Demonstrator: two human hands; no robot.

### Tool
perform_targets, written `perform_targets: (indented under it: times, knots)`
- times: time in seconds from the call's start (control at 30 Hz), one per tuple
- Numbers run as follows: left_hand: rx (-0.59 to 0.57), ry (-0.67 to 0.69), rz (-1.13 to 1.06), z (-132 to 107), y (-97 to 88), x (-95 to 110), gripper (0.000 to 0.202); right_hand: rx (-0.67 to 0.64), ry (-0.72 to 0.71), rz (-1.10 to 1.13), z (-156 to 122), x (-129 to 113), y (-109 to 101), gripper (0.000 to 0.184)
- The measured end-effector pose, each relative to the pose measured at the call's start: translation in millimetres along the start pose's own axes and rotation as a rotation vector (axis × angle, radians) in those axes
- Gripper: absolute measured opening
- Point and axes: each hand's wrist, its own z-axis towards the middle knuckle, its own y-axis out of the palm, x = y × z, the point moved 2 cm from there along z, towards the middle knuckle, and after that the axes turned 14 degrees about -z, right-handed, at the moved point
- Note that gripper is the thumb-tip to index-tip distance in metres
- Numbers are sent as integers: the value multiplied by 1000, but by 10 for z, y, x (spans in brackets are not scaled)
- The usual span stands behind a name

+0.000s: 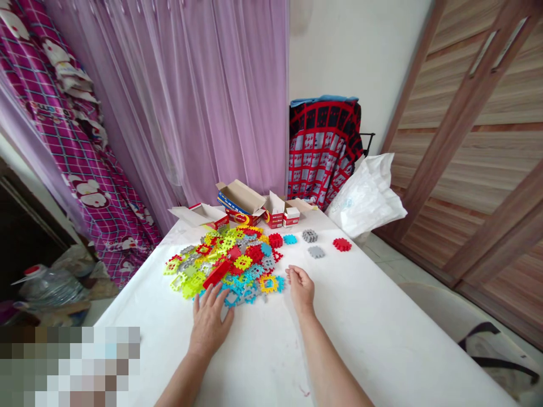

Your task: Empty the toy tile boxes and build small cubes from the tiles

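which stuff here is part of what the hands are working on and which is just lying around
In hand: pile of plastic tiles at the left hand fingertips, right hand beside it; loose tiles behind; open boxes.
Lying about: white bag, red blanket, water bottle, curtain.

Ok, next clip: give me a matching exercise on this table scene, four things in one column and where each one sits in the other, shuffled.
Things
1. left hand
2. right hand
3. lone red block
4. white bag

Places
A. at the far right edge of the table
B. flat on the near edge of the block pile
C. on the table, right of two grey blocks
D. fingers curled, at the pile's right edge

Pairs: 1-B, 2-D, 3-C, 4-A
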Motion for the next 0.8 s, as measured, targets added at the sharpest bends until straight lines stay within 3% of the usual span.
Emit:
perform_targets:
  times: [0.53,0.8]
  knots:
    - [-6,34,52,34,-50,73,37,-147,-111,-103,-97,-35,21,35]
    - [11,-4,38,-30,-7,8,41,-143,7,44,-78,-37,-61,40]
